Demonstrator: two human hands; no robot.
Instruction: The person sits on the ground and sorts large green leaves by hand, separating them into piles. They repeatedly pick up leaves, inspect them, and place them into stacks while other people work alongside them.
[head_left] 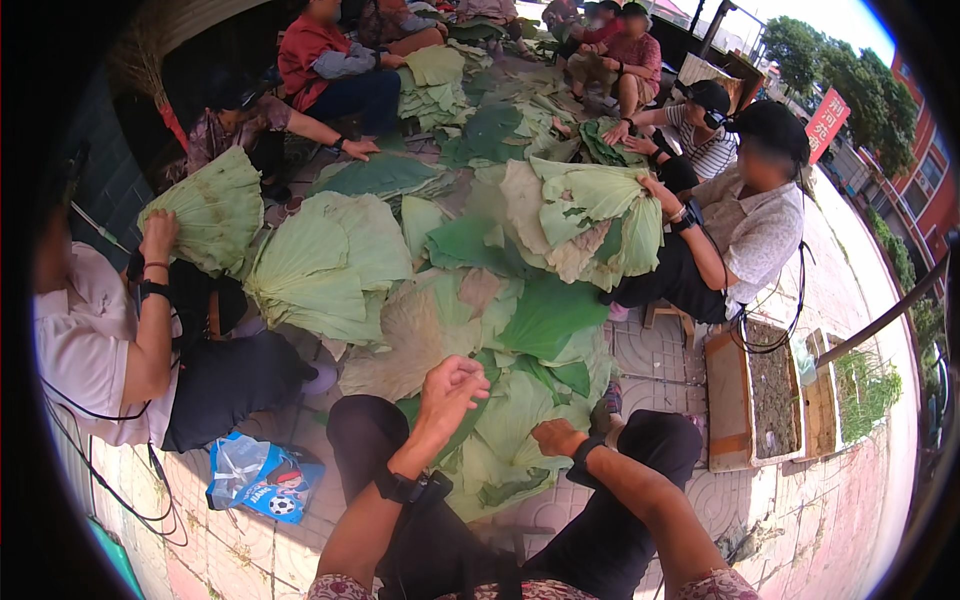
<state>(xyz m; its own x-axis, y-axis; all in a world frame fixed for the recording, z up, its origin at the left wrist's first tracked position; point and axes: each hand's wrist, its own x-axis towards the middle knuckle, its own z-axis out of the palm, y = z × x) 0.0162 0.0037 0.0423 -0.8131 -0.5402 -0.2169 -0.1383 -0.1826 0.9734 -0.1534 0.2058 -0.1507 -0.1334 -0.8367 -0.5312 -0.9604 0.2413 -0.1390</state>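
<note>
My left hand (452, 388) is raised above my left knee, fingers curled, pinching the edge of a large green lotus leaf (505, 430) that lies between my legs. My right hand (557, 437) is turned down and presses on the same leaf near my right knee. Both wrists wear dark bands. More big leaves (420, 330) are spread flat on the ground just ahead of my knees.
Several people sit around a heap of lotus leaves (330, 265). A person at left holds a folded leaf bundle (215, 210); a person at right holds another (590, 215). A blue plastic bag (262, 478) lies at lower left. Wooden planter boxes (770, 400) stand at right.
</note>
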